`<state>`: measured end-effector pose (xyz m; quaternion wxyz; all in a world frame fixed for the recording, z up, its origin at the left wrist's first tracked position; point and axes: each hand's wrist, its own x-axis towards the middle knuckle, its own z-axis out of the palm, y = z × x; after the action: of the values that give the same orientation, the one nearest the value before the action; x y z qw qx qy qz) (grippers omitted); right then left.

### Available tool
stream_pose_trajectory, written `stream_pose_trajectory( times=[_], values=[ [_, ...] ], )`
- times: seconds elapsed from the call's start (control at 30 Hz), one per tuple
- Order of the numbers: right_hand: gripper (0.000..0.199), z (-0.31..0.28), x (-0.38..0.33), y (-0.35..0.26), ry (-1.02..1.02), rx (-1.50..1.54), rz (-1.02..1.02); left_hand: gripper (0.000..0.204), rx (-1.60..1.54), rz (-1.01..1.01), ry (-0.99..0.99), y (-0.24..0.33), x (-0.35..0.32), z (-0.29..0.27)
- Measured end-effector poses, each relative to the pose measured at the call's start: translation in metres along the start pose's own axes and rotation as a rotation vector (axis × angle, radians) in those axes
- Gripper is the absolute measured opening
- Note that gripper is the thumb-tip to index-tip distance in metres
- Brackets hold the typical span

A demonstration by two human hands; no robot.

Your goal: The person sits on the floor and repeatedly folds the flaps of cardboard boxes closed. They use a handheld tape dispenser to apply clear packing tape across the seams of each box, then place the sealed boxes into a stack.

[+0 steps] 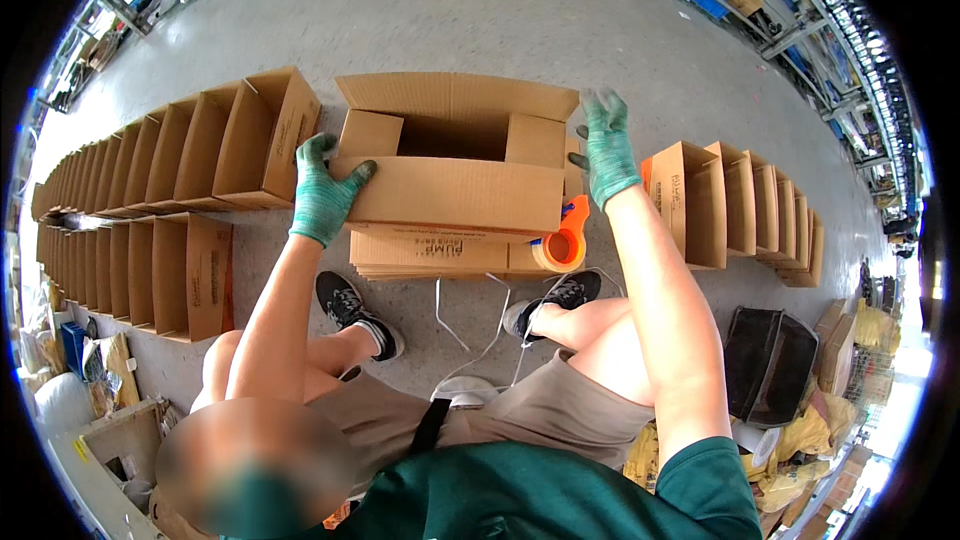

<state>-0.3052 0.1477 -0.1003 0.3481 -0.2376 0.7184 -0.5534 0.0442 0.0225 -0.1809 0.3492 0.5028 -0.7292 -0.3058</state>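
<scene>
- Left hand, in a green knit glove: fingers wrapped over the left end of the near long flap of the open cardboard box, thumb on the flap's outer face. Grip closed on the flap.
- Right hand, gloved alike: fingers spread and held upright just beside the box's right end. Whether the palm touches the side flap cannot be told; it holds nothing.
- The open cardboard box stands on the concrete floor directly ahead of the person, resting on a stack of flattened cartons. All four top flaps are up; the far flap stands tallest. The interior is in shadow; no contents can be made out.
- Orange tape dispenser: lies at the right end of the flattened stack, against the box's lower right corner.
- White strapping bands: loose on the floor between the person's two shoes, near the stack's front edge.
- Left of the box: two rows of erected brown cartons, open-topped, running towards the floor's far left edge. Dark print shows on their side panels, too small to read.
- Right of the box: a shorter row of like cartons.
- Black mesh crate: on the floor at lower right, beside yellow bags.
</scene>
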Motion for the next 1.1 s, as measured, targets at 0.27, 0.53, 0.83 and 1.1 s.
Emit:
stream_pose_trajectory(
  times=[0.27,0.53,0.83,1.1],
  values=[
    [0.044,-0.001,0.002,0.057,-0.359,-0.269,-0.243,0.099,-0.154,-0.042,-0.148,0.022,-0.001,-0.009],
    [0.051,0.017,-0.012,0.064,-0.387,-0.349,-0.38,0.05,-0.028,0.004,-0.153,-0.02,-0.004,-0.002],
    [0.046,-0.01,0.03,0.11,-0.176,-0.047,-0.202,0.054,-0.078,-0.042,-0.168,-0.011,-0.004,-0.005],
    [0.042,-0.042,0.0,0.22,-0.568,-1.311,-0.028,0.053,-0.002,-0.049,-0.133,0.0,-0.004,0.001]
  ],
)
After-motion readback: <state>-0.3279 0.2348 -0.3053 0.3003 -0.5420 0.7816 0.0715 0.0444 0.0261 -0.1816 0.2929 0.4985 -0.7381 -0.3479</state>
